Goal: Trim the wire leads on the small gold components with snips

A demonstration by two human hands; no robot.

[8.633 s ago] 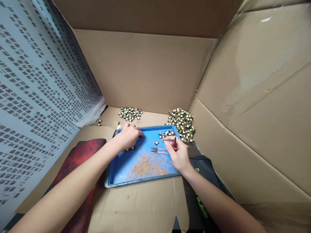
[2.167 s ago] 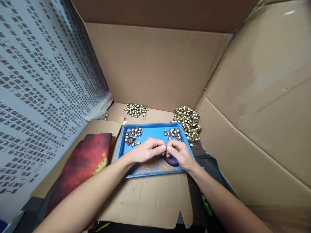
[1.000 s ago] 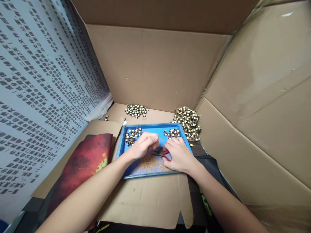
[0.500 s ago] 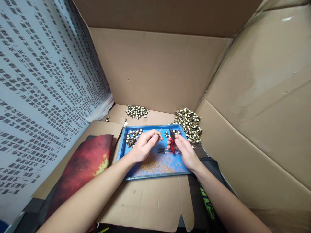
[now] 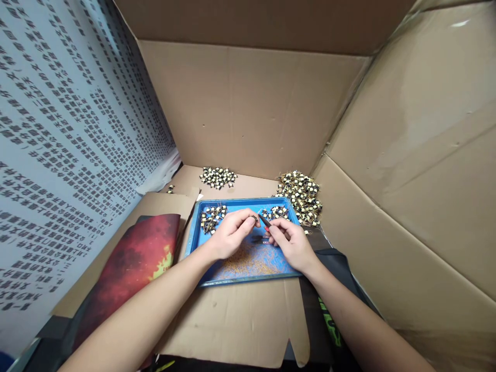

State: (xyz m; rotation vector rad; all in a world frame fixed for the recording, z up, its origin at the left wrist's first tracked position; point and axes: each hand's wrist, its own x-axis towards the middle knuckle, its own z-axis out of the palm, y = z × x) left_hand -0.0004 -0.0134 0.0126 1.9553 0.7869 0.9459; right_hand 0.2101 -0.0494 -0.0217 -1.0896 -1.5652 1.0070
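Note:
Over the blue tray point(image 5: 248, 283), my left hand point(image 5: 233, 232) pinches a small wired component point(image 5: 254, 218) between thumb and fingers; most of it is hidden. My right hand point(image 5: 291, 243) is closed round small red-handled pliers point(image 5: 265, 221), their dark jaws pointing up and left, close to the component. Whether the jaws touch it, I cannot tell. Inside the tray lie small yellow-and-black components with wires, in a left group point(image 5: 209, 221) and a right group point(image 5: 279, 212). Copper-coloured wire clippings point(image 5: 248, 262) cover the tray's front part. A second tool point(image 5: 260, 239) lies behind them, partly hidden.
Behind the tray is a component pile point(image 5: 218, 177), with a larger pile point(image 5: 300, 196) at the right. Cardboard walls point(image 5: 251, 103) rise at the back and right. A red printed sheet point(image 5: 132, 274) lies left, a dark cloth point(image 5: 337, 268) right.
My right hand has turned the pliers from upright to leaning left and brought their jaws near the component in my left hand. The left hand has hardly moved.

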